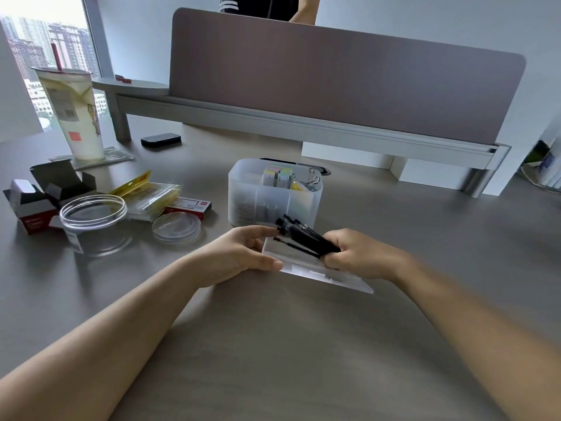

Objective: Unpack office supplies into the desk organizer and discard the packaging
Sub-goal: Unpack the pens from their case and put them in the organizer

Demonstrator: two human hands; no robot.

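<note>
Our hands, left (239, 253) gripping the clear pack (306, 265) and right (358, 253) clamping black pens (303, 235), are feeding the half-filled organizer (267, 196) at twelve o'clock, wrappers (148, 192) awaiting discarding at ten.

A tall plastic drink cup (79, 115) with a red straw (57, 57) stands at the far left of the grey desk (288, 344), on a flat clear wrapper (117, 155). A black eraser-like block (161, 140) lies near the foot of the brown partition screen (343, 83). Behind the screen another person (303, 9) is partly visible. High-rise buildings (45, 47) show through the window.
</note>
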